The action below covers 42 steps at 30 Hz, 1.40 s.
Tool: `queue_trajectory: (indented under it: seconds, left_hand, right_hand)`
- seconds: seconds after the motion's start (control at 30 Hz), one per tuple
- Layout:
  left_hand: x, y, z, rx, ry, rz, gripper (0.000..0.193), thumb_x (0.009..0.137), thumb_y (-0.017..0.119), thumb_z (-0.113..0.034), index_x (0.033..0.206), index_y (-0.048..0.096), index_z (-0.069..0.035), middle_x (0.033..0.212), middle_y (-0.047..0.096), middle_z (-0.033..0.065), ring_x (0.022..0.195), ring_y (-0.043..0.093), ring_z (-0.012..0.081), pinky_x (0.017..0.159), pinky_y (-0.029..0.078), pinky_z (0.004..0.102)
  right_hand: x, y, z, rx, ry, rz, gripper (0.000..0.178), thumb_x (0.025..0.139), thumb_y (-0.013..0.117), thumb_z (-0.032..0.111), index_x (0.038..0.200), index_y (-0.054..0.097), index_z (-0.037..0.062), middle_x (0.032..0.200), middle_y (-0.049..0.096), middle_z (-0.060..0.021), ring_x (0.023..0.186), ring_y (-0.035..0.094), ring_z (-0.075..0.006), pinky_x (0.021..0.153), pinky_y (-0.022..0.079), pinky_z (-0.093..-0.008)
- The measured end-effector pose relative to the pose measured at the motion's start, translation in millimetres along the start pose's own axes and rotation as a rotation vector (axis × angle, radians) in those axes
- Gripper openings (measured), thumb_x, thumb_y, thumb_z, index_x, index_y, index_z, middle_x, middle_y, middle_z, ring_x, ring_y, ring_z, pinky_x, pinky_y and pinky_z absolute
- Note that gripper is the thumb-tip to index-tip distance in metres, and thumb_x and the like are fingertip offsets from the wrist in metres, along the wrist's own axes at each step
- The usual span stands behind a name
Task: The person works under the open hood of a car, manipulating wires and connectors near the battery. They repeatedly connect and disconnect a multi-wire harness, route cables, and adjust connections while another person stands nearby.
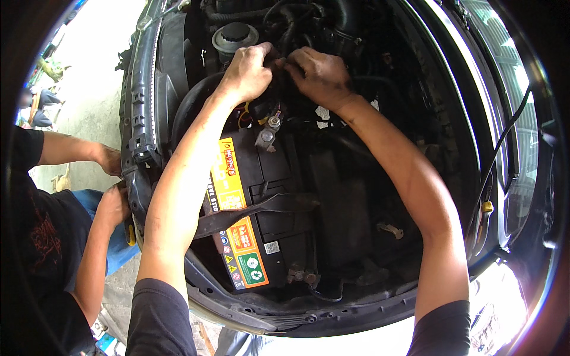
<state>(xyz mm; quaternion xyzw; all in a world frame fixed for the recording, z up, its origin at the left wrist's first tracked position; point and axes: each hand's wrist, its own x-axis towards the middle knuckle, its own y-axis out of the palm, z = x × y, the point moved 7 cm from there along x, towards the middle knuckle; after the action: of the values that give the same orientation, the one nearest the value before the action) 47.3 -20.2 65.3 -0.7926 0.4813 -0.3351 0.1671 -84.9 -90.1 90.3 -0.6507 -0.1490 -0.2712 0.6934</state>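
Both my arms reach over an open car engine bay. My left hand (246, 74) is closed, thumb and fingers pinched together just beside a round reservoir with a black cap (236, 33). Close to its right, my right hand (320, 77) is also closed, with its fingers curled toward the left one. Whatever lies between the fingertips is hidden among dark hoses (290, 32). Below the hands sits a black car battery (288, 234) with an orange and yellow label (240, 237). A metal terminal clamp (268, 133) is at its far end. A dark strap (261, 207) crosses its top.
On the left, another person's hands (113, 199) rest by the car's front panel (141, 124). A yellow-handled tool (487, 213) stands at the right edge near a black cable (504, 133). A small metal piece (390, 230) lies in the bay to the right of the battery.
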Motion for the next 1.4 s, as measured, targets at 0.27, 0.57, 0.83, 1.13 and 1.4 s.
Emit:
queue_trajectory:
  seconds: [0.27, 0.57, 0.83, 1.13, 1.4]
  left_hand:
    - [-2, -2, -13, 0.021, 0.129, -0.015, 0.015, 0.086, 0.064, 0.006, 0.1, 0.066, 0.005, 0.1, 0.072, 0.0295, 0.105, 0.071, 0.044, 0.088, 0.057, 0.0467]
    - [0, 4, 2, -0.074, -0.006, 0.102, 0.018, 0.097, 0.067, -0.011, 0.11, 0.074, 0.0, 0.103, 0.077, 0.019, 0.098, 0.076, 0.0325, 0.088, 0.057, 0.0391]
    - [2, 12, 16, -0.455, -0.237, 0.177, 0.018, 0.102, 0.068, -0.01, 0.112, 0.074, 0.002, 0.098, 0.079, 0.0086, 0.089, 0.076, 0.015, 0.084, 0.06, 0.0296]
    - [0, 4, -12, 0.123, 0.011, 0.096, 0.026, 0.088, 0.081, -0.02, 0.101, 0.077, 0.001, 0.095, 0.076, 0.0233, 0.094, 0.076, 0.0382, 0.083, 0.06, 0.0424]
    - [-1, 6, -34, 0.253, 0.159, 0.09, 0.015, 0.087, 0.076, -0.003, 0.098, 0.069, 0.002, 0.092, 0.072, 0.0271, 0.093, 0.072, 0.0447, 0.076, 0.058, 0.0476]
  right_hand:
    - [-3, 15, -13, 0.282, 0.215, 0.109, 0.02, 0.092, 0.073, 0.019, 0.103, 0.071, 0.0032, 0.101, 0.073, -0.0182, 0.095, 0.071, -0.0407, 0.082, 0.057, -0.0476]
    - [-7, 17, -35, 0.511, 0.327, 0.161, 0.02, 0.093, 0.073, 0.014, 0.108, 0.071, 0.0023, 0.102, 0.074, -0.0201, 0.099, 0.072, -0.0388, 0.086, 0.055, -0.0442]
    - [-3, 15, -34, 0.477, 0.298, 0.133, 0.016, 0.095, 0.073, 0.015, 0.107, 0.07, 0.005, 0.102, 0.074, -0.0176, 0.098, 0.072, -0.0374, 0.085, 0.055, -0.0458]
    - [-4, 20, -34, 0.364, 0.264, 0.224, 0.018, 0.094, 0.07, 0.019, 0.108, 0.071, 0.0077, 0.107, 0.074, -0.0162, 0.104, 0.069, -0.0393, 0.091, 0.054, -0.0459]
    - [-8, 33, -38, 0.367, 0.258, 0.211, 0.019, 0.095, 0.069, 0.021, 0.11, 0.072, 0.0095, 0.113, 0.074, -0.0149, 0.111, 0.068, -0.038, 0.097, 0.052, -0.05]
